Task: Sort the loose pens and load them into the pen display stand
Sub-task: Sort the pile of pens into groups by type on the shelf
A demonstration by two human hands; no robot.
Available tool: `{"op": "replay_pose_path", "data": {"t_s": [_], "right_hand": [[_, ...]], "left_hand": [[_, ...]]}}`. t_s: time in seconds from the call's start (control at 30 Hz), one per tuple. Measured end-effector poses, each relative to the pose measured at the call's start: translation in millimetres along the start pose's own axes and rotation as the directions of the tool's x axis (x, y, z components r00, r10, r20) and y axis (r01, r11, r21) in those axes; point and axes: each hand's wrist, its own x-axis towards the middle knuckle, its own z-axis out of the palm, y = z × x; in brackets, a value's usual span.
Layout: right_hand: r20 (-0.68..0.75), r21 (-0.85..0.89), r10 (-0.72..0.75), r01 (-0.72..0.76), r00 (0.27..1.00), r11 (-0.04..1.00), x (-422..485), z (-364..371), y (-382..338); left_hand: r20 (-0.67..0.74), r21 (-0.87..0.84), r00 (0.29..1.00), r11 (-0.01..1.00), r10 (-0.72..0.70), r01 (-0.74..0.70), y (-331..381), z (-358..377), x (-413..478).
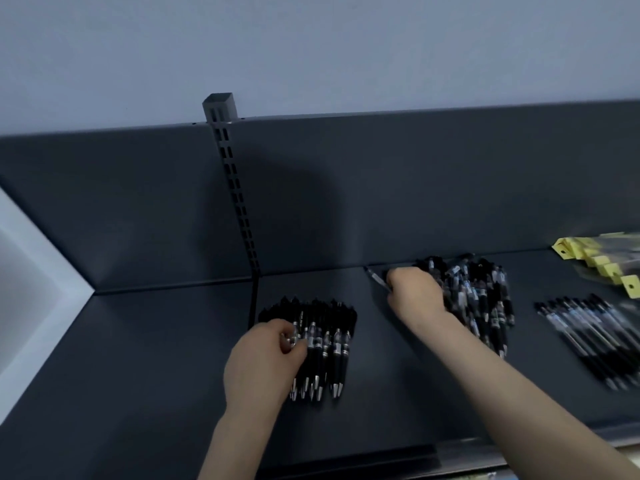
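- Dark grey metal shelf (173, 341) carries everything; slotted upright (235, 188) stands at its back edge, left of middle.
- Aligned pens (325, 344): black, side by side, silver tips toward the front edge, left of centre.
- Left hand (263, 358) is on the left end of that row, fingers curled, pinching pens there.
- Right hand (414, 292) is near the back edge, fingers closed round a single pen (375, 278) that sticks out leftward.
- Loose pile (478, 296) of pens lies just right of that hand.
- Blurred pen row (588, 334) lies toward the right edge.
- Yellow-tagged packets (602, 265) sit in the back right corner.
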Motion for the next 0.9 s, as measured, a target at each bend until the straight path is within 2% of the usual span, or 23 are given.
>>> {"op": "replay_pose_path", "data": {"t_s": [0.17, 0.33, 0.5, 0.7, 0.9], "right_hand": [[0.021, -0.028, -0.023, 0.023, 1.000, 0.999, 7, 7, 0], [-0.092, 0.292, 0.022, 0.006, 0.996, 0.956, -7, -7, 20], [-0.137, 0.579, 0.212, -0.095, 0.968, 0.810, -44, -34, 71], [-0.127, 0.631, 0.314, -0.168, 0.941, 0.758, -73, -38, 131], [-0.081, 0.649, 0.313, -0.189, 0.946, 0.737, -82, -34, 163]], "left_hand": [[-0.001, -0.093, 0.999, 0.995, 0.041, -0.041, 11, 7, -1], [0.036, -0.163, 0.994, 0.982, 0.101, -0.094, 35, 28, 4], [0.096, -0.176, 0.984, 0.976, 0.148, -0.129, 70, 57, 14], [0.154, -0.147, 0.960, 0.966, 0.234, -0.212, 128, 95, 37], [0.218, -0.025, 0.949, 0.973, 0.229, -0.229, 177, 124, 74]]}}
